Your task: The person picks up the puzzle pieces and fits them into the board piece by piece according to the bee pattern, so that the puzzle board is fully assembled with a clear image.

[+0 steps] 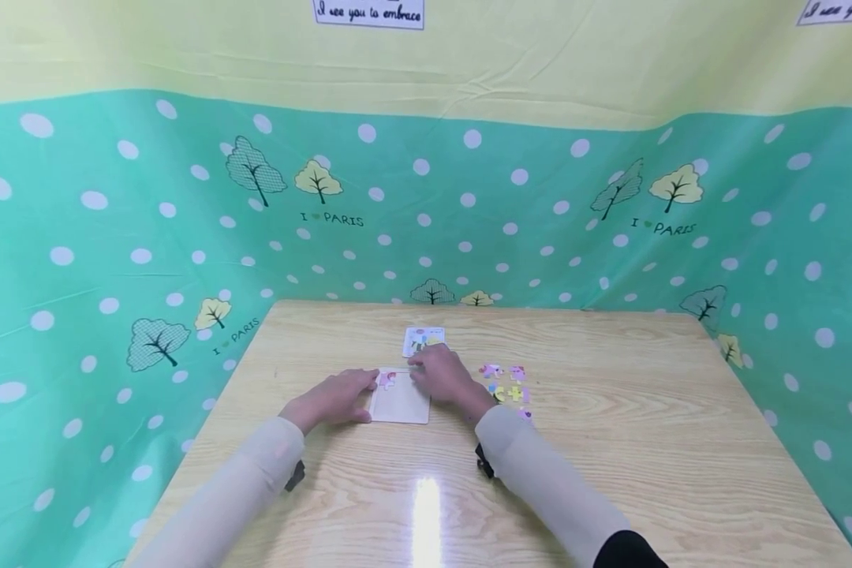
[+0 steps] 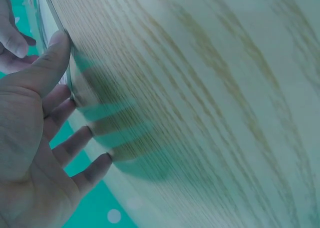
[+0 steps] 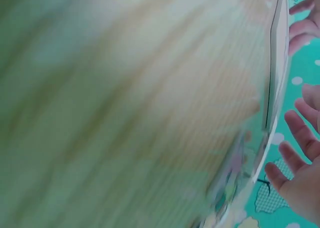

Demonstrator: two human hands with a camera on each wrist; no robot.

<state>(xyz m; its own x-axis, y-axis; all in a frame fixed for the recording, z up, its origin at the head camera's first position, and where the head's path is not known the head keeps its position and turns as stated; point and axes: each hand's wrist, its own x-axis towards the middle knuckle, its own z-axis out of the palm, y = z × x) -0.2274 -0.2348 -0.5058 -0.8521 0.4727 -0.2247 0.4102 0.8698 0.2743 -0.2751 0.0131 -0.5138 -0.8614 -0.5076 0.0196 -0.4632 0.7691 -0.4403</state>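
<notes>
A white square puzzle tray (image 1: 401, 408) lies flat in the middle of the table. One pink-and-white puzzle piece (image 1: 386, 380) sits in its upper left corner. My left hand (image 1: 335, 397) rests against the tray's left side; in the left wrist view the thumb (image 2: 59, 48) touches the edge, with the other fingers spread and loosely extended. Over the tray's upper right corner is my right hand (image 1: 446, 377). Its fingers (image 3: 300, 130) look relaxed and parted in the right wrist view, and no piece shows between them. The hand hides part of the tray.
Behind the tray lies a small picture card (image 1: 413, 344), partly covered by the right hand. Several loose puzzle pieces (image 1: 517, 373) in pink, yellow and purple lie right of the tray, some hidden by the right forearm. A green dotted curtain (image 1: 468, 260) hangs behind the wooden table (image 1: 632, 394).
</notes>
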